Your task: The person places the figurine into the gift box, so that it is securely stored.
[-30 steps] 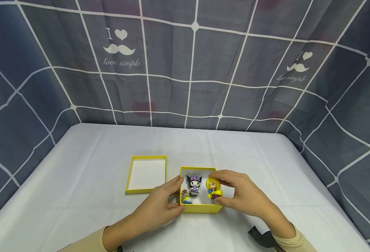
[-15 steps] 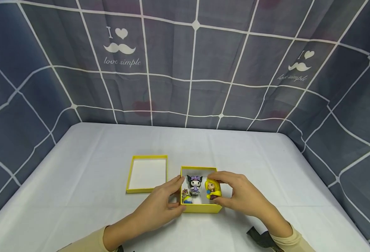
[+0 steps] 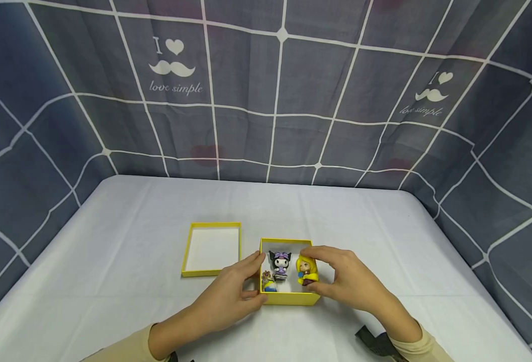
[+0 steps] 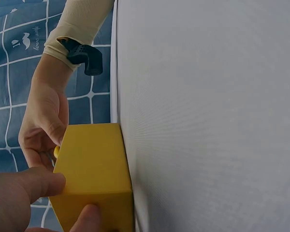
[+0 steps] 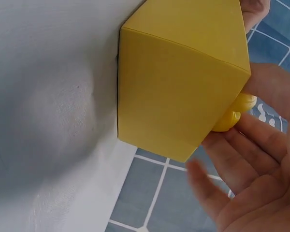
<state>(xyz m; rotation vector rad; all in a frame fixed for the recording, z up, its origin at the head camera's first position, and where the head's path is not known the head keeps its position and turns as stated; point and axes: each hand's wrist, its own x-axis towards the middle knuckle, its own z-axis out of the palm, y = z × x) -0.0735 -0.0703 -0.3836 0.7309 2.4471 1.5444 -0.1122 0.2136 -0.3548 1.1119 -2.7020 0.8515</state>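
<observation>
A yellow box (image 3: 291, 299) with a white inside stands uncovered on the table. My left hand (image 3: 233, 291) holds it by its left side, thumb near the front corner and fingers at the left rim. My right hand (image 3: 349, 279) pinches a yellow-haired doll figurine (image 3: 310, 271) at the box's right end, just over the rim. In the right wrist view only the yellow back of this figurine (image 5: 229, 118) shows past the box wall. Inside the box are a black-and-purple figurine (image 3: 280, 265) and, in the front left corner, a small figurine with a blue-and-yellow base (image 3: 269, 284).
A yellow-rimmed box lid (image 3: 211, 250) lies with its white inside up, left of the box. White cloth covers the table (image 3: 112, 261). A dark grey checked curtain (image 3: 243, 136) closes off the back and sides. A dark strap (image 3: 379, 344) hangs at the right wrist.
The yellow-haired figurine shifts slightly left and then back right in my right hand, staying at the box's right end. The left hand keeps its place on the box.
</observation>
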